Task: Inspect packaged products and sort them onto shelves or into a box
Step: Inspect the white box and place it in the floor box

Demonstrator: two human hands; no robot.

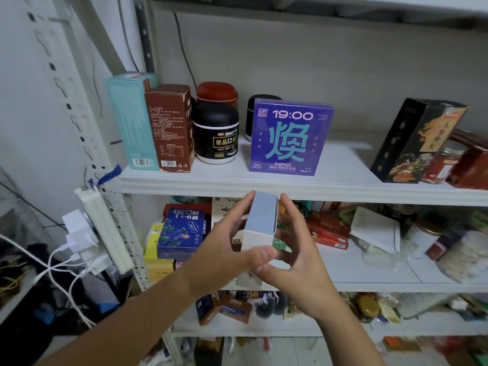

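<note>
The left hand [227, 247] and right hand [298, 249] curl their fingers round a small pale box [261, 223], held near the shelf [343, 191] edge; it looks light and stiff, so hold its long sides.

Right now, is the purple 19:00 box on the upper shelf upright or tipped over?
Upright. The purple 19:00 box stands on its bottom edge on the upper shelf, its print reading right way up.

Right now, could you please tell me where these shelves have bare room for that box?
Top shelf: a wide bare stretch between the purple box and the black-and-gold box. Middle shelf: a bare patch in front of the red boxes. Crowded: top-left corner, bottom shelf.
</note>
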